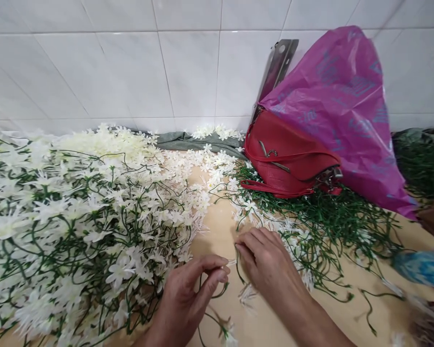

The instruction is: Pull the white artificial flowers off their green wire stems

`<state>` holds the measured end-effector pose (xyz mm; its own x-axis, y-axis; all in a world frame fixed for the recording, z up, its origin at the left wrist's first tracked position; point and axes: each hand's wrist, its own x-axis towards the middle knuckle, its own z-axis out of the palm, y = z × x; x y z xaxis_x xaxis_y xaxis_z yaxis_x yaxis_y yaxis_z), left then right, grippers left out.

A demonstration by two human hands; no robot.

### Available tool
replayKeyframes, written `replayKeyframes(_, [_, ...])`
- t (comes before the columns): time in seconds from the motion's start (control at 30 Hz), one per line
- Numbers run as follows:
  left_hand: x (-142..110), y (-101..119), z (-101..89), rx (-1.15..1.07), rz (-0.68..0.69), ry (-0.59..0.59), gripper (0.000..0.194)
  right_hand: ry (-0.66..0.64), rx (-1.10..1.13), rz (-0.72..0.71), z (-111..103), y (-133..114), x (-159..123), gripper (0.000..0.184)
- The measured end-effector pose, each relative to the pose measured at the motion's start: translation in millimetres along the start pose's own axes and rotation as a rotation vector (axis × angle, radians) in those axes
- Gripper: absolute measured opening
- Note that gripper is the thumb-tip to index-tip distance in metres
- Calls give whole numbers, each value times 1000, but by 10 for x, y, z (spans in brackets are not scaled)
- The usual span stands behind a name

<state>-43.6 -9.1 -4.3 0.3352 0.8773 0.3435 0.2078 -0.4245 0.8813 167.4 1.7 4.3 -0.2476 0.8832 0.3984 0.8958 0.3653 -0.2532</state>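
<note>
My left hand (191, 294) is closed in a pinch, low in the middle of the view. A thin white stamen strand (232, 262) pokes out at its fingertips, and a green stem curves beneath the fingers. Just to the right, my right hand (265, 255) pinches a thin green plastic stem (237, 262) between thumb and forefinger. Below the hands lie a small bunch of white stamens (247, 295) and a loose white flower (230, 338) on a stem. A big heap of white artificial flowers (94, 231) with green stems rises at the left.
Green stems (332, 231) are piled at the right. A red handbag (289, 154) and a purple plastic bag (347, 106) rest behind them, before a white tiled wall (191, 72). Loose white petals (217, 164) lie on the tabletop (220, 217). A blue patterned sleeve (421, 267) shows at the right edge.
</note>
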Motion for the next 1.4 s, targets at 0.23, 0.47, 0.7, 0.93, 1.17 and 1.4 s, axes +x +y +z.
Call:
replayKeyframes(0.23, [-7, -41, 7, -109, -101, 31, 23, 70, -113, 133, -95, 131, -10, 15])
replayKeyframes(0.47, [17, -5, 46, -331, -225, 80, 23, 219, 129, 12, -79, 101, 48, 14])
replayKeyframes(0.7, [27, 23, 33, -460, -310, 89, 25, 196, 256, -97, -66, -3, 63, 14])
replayKeyframes(0.93, [28, -53, 60, -308, -239, 82, 47, 83, 713, 46, -46, -241, 41, 11])
replayKeyframes(1.17, [3, -30, 102, -224, -139, 16, 44, -26, 1028, 289, -62, -262, 28, 8])
replayKeyframes(1.4, [456, 111, 215, 302, 117, -15, 31, 434, 1041, 567, -329, 123, 179, 14])
